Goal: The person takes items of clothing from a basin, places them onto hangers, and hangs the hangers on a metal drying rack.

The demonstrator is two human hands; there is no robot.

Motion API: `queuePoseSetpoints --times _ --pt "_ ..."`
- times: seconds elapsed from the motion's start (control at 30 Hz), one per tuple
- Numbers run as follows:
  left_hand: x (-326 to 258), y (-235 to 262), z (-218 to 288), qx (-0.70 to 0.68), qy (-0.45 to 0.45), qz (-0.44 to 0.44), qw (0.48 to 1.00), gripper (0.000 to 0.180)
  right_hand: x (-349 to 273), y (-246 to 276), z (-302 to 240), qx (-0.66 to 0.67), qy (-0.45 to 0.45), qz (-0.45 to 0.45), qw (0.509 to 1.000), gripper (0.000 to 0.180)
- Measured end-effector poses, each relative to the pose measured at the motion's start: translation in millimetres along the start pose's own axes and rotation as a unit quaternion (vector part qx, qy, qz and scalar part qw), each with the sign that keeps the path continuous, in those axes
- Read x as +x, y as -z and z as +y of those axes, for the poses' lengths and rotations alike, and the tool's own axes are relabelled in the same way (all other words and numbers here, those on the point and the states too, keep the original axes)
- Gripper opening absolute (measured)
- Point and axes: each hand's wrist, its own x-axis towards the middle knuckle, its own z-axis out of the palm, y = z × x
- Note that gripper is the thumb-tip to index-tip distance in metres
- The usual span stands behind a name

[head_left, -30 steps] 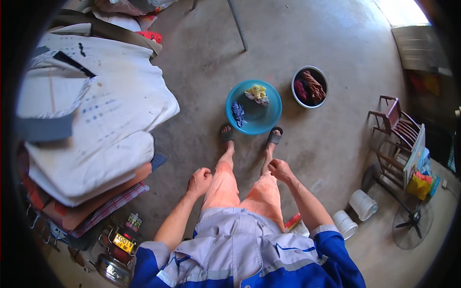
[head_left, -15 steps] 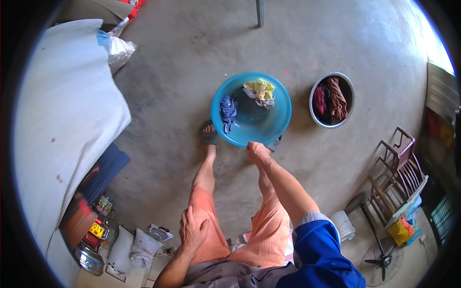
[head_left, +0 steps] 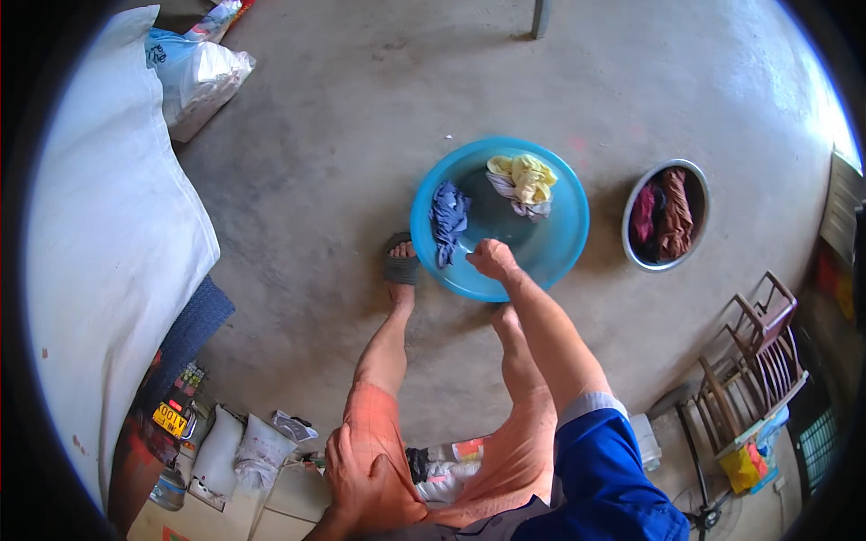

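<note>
Right hand, which rested on the knee a second ago, now reaches down into the blue basin on the concrete floor, fingers curled beside the blue-grey cloth; whether it grips the cloth cannot be told. Left hand has stayed flat and open on the left thigh, holding nothing. A yellow cloth lies at the basin's far side. A metal bowl of dark red cloths stands well apart, to the right. The reach suggests work on the basin's cloths is beginning.
</note>
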Motion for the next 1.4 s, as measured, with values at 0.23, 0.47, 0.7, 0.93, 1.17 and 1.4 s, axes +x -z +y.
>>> queuePoseSetpoints --times 0.23,0.47,0.7,0.93,1.17,1.4 --pt "11.4 -6.4 -2.3 -0.008 -0.017 0.041 0.999 0.087 44.8 -82.1 -14.3 0.239 -0.180 0.142 0.944 0.048" --pt "-0.2 0.7 1.6 0.006 -0.026 0.047 0.999 0.084 -71.1 18.8 -65.5 0.290 -0.042 0.059 0.954 0.034" --pt "-4.9 -0.3 11.4 0.023 -0.026 -0.019 0.999 0.086 -261.2 90.8 -55.3 0.083 0.042 0.029 0.995 0.029" --pt "-45.1 12.9 -18.8 -0.004 -0.046 -0.022 0.999 0.065 -401.2 136.5 -178.5 0.411 0.106 -0.109 0.899 0.025" --pt "-40.5 43.0 -9.0 -0.207 -0.169 -0.001 0.964 0.038 -509.7 154.2 -233.5 0.162 0.251 0.026 0.954 0.024" --pt "-108.0 111.7 79.6 -0.649 -0.008 -0.182 0.739 0.053 -565.8 168.7 -259.7 0.046 0.362 0.068 0.928 0.025"
